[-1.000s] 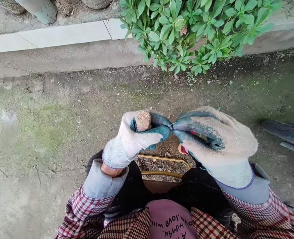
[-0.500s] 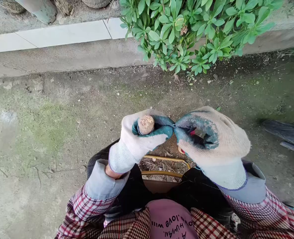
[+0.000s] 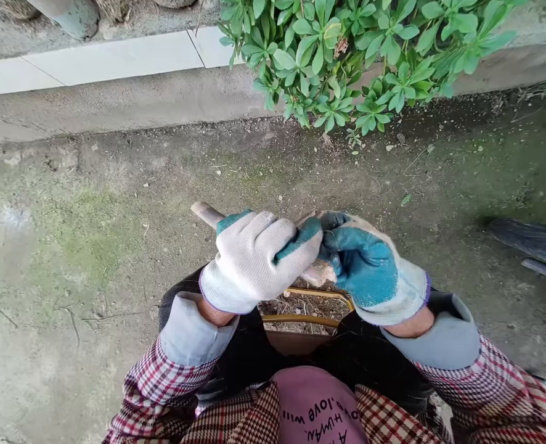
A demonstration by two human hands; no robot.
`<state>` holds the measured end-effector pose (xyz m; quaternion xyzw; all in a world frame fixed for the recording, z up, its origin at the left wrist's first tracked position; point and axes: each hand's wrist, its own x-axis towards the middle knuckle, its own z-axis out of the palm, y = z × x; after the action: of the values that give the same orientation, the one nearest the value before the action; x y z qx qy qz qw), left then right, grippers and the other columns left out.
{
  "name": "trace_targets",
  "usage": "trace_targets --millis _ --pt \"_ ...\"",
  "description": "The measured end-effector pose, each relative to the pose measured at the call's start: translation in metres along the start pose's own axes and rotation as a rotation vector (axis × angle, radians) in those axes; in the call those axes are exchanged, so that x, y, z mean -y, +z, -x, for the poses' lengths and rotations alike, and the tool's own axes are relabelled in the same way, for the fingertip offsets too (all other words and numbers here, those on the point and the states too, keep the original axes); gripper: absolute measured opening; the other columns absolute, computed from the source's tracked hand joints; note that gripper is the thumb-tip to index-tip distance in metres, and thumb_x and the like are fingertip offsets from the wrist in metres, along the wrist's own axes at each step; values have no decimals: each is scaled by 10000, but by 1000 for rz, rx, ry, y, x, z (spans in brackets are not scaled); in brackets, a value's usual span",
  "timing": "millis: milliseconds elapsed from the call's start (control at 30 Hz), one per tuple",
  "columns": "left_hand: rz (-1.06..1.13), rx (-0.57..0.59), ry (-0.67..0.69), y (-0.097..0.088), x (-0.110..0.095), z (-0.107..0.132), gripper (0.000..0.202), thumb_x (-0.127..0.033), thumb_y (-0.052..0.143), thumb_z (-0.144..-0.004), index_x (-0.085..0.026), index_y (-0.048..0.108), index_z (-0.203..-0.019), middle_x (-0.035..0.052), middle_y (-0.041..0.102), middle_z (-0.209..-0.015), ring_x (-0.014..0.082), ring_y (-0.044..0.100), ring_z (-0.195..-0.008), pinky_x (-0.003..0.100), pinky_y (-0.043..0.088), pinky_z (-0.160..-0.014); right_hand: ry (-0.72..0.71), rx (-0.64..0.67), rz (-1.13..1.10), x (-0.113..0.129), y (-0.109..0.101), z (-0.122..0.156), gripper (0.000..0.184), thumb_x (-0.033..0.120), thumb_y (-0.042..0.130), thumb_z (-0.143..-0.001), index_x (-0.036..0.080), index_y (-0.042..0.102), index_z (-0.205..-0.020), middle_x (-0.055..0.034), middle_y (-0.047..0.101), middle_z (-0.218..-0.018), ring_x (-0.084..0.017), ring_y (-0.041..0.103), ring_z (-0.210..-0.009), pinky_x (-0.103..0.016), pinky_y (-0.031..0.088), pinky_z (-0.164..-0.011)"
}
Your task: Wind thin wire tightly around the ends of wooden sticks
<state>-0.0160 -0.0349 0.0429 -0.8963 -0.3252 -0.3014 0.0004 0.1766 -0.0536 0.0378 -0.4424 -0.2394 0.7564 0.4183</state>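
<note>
My left hand point(image 3: 264, 256), in a white glove with a green-blue coated palm, is wrapped round a wooden stick point(image 3: 206, 213). The stick's narrow end juts out past the little-finger side at upper left. A thicker, pale, rough wooden end point(image 3: 320, 272) shows below the thumb side. Between the hands a thin brown edge of wood point(image 3: 305, 217) peeks out; whether it belongs to the same stick I cannot tell. My right hand point(image 3: 368, 265), gloved alike, is turned palm up with curled fingers against the left thumb and the wood. Whatever lies inside those fingers is hidden.
Below the hands, between my knees, is a yellow-brown metal frame point(image 3: 301, 319). A leafy green bush point(image 3: 347, 68) overhangs a low wall point(image 3: 162, 95) with white tiles point(image 3: 120, 57). Dark flat boards point(image 3: 532, 243) lie on the ground at right.
Both hands have rolled over: the left now shows its back, the right its palm. The stick swung from end-on to lying across. The thin wire pinched between the fingertips is out of sight.
</note>
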Motion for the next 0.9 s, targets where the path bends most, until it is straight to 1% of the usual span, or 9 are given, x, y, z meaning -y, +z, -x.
trace_targets --millis 100,200,267,367,400,467,567,667,900 --pt "66 -34 -128 1 1 1 145 -284 661 -982 -259 765 -1080 3 658 -732 143 598 -645 277 473 -625 36 93 -87 4 2 7 260 260 687 -776 218 536 -568 44 432 -501 -95 346 -444 -238 274 -397" --pt "243 -138 -547 -1 1 -1 156 -198 742 -866 -222 791 -1012 18 753 -851 162 699 -753 276 564 -707 21 148 -92 18 -3 14 161 299 731 -784 219 637 -681 53 460 -515 -100 374 -432 -239 302 -389" --pt "425 -158 -792 -1 -1 -7 143 -139 738 -806 -199 789 -925 12 780 -876 164 730 -778 263 595 -723 -54 65 -9 25 -8 16 159 314 770 -826 222 674 -739 47 521 -550 -104 431 -444 -233 335 -384" --pt "659 -57 -954 0 -5 -16 80 -155 739 -748 -183 775 -814 6 773 -796 169 731 -716 254 606 -661 -256 -148 272 26 -12 15 98 304 806 -870 238 752 -822 16 687 -695 -127 594 -552 -240 473 -459" --pt "709 -25 -978 1 -7 -18 77 -168 748 -732 -181 775 -802 10 772 -781 174 730 -702 256 607 -644 -332 -197 397 25 -11 15 45 278 812 -866 250 778 -861 7 735 -776 -143 654 -630 -260 540 -536" --pt "784 -10 -1001 1 -11 -21 78 -179 762 -709 -179 775 -786 12 771 -761 177 726 -678 253 601 -613 -462 -226 660 24 -9 15 129 207 811 -838 277 809 -947 -2 784 -923 -190 732 -807 -331 623 -736" --pt "817 -39 -1008 -1 -14 -23 69 -157 750 -703 -181 773 -764 -2 762 -741 163 715 -657 239 589 -595 -564 -182 976 25 -6 18 247 158 773 -820 295 810 -1023 -16 796 -1019 -261 762 -963 -434 626 -923" --pt "765 -47 -978 -4 -16 -22 84 -148 746 -700 -187 772 -770 -18 754 -741 148 700 -656 224 578 -596 -625 -164 1085 26 -4 18 236 188 755 -850 298 799 -1055 -30 798 -1065 -290 765 -1027 -462 622 -965" --pt "583 3 -906 -6 -26 -15 68 -177 762 -764 -215 769 -820 -38 742 -761 123 671 -646 214 555 -591 -668 -147 1097 24 -7 14 146 253 766 -887 278 785 -1029 -30 796 -1016 -267 763 -956 -421 624 -876"
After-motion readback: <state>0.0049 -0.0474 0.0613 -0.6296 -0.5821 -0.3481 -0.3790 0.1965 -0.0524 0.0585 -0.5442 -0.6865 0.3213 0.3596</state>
